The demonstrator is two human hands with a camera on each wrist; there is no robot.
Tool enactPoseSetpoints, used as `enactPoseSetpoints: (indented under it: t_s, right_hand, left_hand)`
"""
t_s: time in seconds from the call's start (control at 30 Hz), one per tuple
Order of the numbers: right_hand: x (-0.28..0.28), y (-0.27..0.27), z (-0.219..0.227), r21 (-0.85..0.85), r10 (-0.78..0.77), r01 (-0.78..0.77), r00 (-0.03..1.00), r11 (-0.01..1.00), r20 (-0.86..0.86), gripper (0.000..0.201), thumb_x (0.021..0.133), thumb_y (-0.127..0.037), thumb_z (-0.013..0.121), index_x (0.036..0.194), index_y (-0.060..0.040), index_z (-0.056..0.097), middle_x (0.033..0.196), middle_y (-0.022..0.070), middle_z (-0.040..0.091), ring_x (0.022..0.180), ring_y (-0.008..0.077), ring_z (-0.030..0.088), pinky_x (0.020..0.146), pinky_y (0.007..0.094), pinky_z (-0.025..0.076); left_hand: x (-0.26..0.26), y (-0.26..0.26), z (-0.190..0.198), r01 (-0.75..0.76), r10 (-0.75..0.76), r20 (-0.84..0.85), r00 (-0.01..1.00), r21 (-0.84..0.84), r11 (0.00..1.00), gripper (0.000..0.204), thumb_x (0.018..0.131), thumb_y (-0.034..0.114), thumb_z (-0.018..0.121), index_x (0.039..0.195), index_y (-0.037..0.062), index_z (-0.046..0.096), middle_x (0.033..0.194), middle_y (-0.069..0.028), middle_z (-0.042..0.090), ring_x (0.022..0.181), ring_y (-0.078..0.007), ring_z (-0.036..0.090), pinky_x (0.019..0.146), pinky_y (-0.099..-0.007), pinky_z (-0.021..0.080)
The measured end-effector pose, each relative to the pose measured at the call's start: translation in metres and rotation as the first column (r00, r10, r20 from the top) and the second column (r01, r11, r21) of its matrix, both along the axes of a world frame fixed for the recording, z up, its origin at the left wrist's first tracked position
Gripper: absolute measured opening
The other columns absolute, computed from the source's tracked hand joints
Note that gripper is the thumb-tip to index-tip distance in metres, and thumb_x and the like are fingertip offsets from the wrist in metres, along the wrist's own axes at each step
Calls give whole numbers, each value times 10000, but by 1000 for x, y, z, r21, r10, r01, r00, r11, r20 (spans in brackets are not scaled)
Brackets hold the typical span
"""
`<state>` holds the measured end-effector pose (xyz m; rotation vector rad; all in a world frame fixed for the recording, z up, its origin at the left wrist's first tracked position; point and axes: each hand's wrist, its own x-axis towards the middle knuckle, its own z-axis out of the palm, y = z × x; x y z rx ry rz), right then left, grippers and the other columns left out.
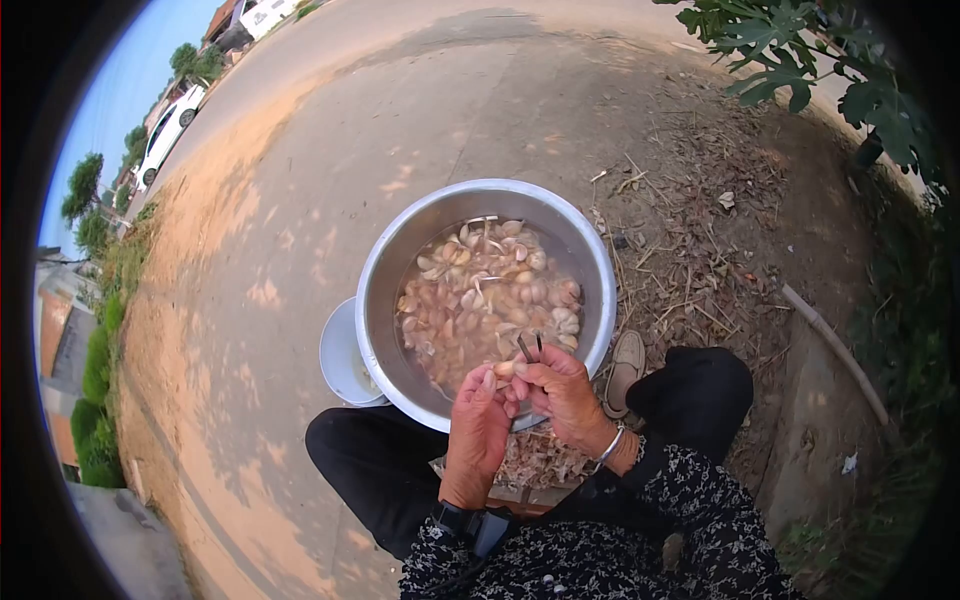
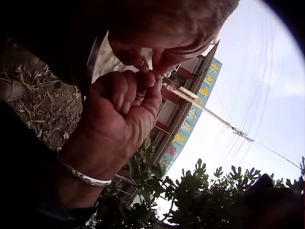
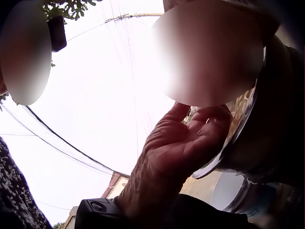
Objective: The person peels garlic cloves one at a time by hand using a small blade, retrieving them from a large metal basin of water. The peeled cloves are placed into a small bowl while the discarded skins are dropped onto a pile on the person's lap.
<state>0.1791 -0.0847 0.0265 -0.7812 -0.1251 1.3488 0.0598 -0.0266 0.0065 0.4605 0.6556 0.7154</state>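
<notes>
In the head view my left hand (image 1: 477,425) pinches a pale garlic clove (image 1: 505,370) over the near rim of a wide metal basin (image 1: 374,290). Close against it, my right hand (image 1: 567,395) grips a thin dark tool (image 1: 524,349) with two narrow ends sticking up past the fingers; its exact kind I cannot tell. Many garlic cloves (image 1: 480,290) lie in cloudy water in the basin. The left wrist view shows the right hand (image 2: 119,117) with curled fingers, meeting the left fingertips. A blurred patch covers the fingertips in the right wrist view.
A white bucket (image 1: 343,350) stands against the basin's left side. Peeled skins (image 1: 545,460) lie between the knees below the basin. Dry leaves and twigs (image 1: 700,220) litter the ground at right, near a long stick (image 1: 838,350). A white car (image 1: 168,135) is parked far left.
</notes>
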Motion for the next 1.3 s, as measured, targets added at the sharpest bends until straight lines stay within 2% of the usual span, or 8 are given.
enactPoseSetpoints:
  t_s: [0.23, 0.3, 0.33, 0.4, 0.63, 0.87, 1.03, 1.3]
  right_hand:
    - [-3, 0, -13, -58, 98, -88, 976, 994, 194, 103, 924, -142, 592, 954, -44, 602, 698, -25, 558, 479, 21, 398, 417, 180, 282]
    - [10, -1, -22, -147, 190, -129, 457, 981, 869, 173, 947, -221, 573, 964, -52, 604, 679, 20, 575, 501, 141, 515, 460, 269, 386]
    - [13, -3, -18, -147, 191, -130, 457, 981, 869, 173, 947, -221, 573, 964, -52, 604, 679, 20, 575, 501, 141, 515, 460, 269, 386]
    - [18, -9, -4, -176, 181, -114, 35, 978, 983, 246, 961, -299, 543, 970, -61, 601, 715, 101, 604, 628, 292, 617, 560, 378, 466]
    - [23, -11, 6, -92, 77, -177, -88, 980, 993, 264, 952, -334, 534, 968, -79, 605, 762, 135, 627, 712, 344, 635, 604, 435, 485]
    - [23, -13, 4, -132, 108, -244, -110, 961, 988, 241, 941, -309, 546, 882, -78, 578, 731, 132, 617, 689, 343, 633, 587, 445, 481]
    - [24, -16, 6, -179, 143, -260, -154, 949, 978, 239, 937, -310, 550, 867, -82, 565, 719, 131, 618, 682, 346, 635, 591, 455, 482]
    - [22, -17, 5, -174, 136, -223, -175, 959, 975, 210, 931, -287, 560, 856, -91, 554, 698, 123, 617, 682, 338, 641, 591, 457, 481]
  left_hand:
    - [-11, -1, -10, -65, 91, -132, 987, 194, 979, 206, 935, 98, 606, 1123, 14, 590, 940, -23, 639, 769, -70, 562, 653, -202, 435]
    - [-16, 3, 2, -14, 72, -205, 976, 273, 962, 206, 941, 96, 595, 1131, 19, 598, 930, -14, 633, 754, -63, 549, 647, -196, 427]
    - [-19, 4, 9, 43, 58, -277, 959, 346, 937, 207, 946, 94, 585, 1140, 23, 606, 919, -5, 628, 739, -56, 536, 640, -190, 419]
    - [-23, 5, 19, 151, 38, -401, 915, 428, 891, 212, 952, 97, 574, 1149, 30, 615, 916, -4, 610, 741, -64, 522, 638, -190, 414]
    - [-34, 11, 31, 516, 209, -636, 743, 743, 427, 261, 922, 11, 550, 1161, 59, 644, 913, -72, 542, 825, -174, 538, 720, -246, 434]
    - [-37, 10, 43, 577, 257, -664, 702, 742, 342, 311, 883, -48, 567, 1163, 63, 643, 920, -115, 565, 837, -245, 571, 751, -275, 451]
    - [-39, 12, 43, 619, 328, -620, 713, 776, 123, 333, 863, -78, 567, 1160, 58, 633, 935, -144, 588, 830, -298, 608, 726, -312, 489]
    - [-35, 6, 41, 629, 368, -624, 689, 767, 124, 330, 854, -88, 570, 1151, 44, 629, 927, -150, 589, 830, -299, 613, 721, -308, 495]
